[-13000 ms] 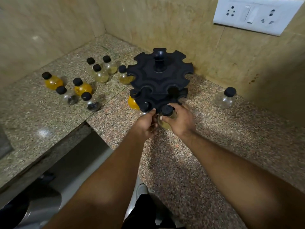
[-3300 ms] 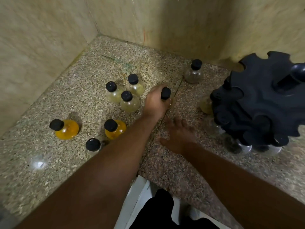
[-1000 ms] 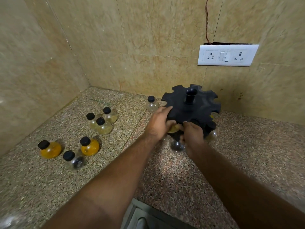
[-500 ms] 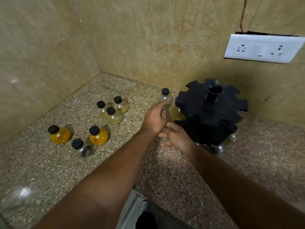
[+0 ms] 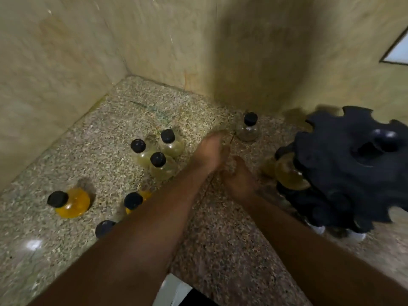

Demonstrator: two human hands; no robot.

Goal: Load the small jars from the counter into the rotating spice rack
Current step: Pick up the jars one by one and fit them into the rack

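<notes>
Both hands have come away from the spice rack [image 5: 353, 173] since half a second ago, and my view has swung down and left, so the rack now sits at the right edge of the worktop [image 5: 110, 120]. The left hand [image 5: 212, 152] is out over the middle of the worktop. The right hand [image 5: 239, 183] is just beside it, nearer me. Motion blur smears both, so I cannot tell whether the fingers are spread or curled, and I see no jar in either.

A yellowish jar [image 5: 289, 174] hangs in a slot on the rack's left side. The loose ones are still on the worktop:
- The clear jar [image 5: 248, 128] stands by the back wall, closest to the left hand.
- The three pale jars [image 5: 159, 165] stand bunched together, left of the hands.
- The orange jar [image 5: 70, 203] stands towards the left edge.
- A second orange jar [image 5: 132, 200] and a dark-capped jar [image 5: 103, 227] are partly hidden by my left forearm.

I judge these jars light and rigid. They are probably glass, so a knock against stone or against a neighbour could chip them. The round bellies look smooth and likely slippery, so I would take each by the narrow neck just under the black cap. That grip should also leave the neck free to slide into a slot. The clear jar stands alone and is the easy pick. The bunched three need a careful pinch from above so the others are not toppled.
</notes>
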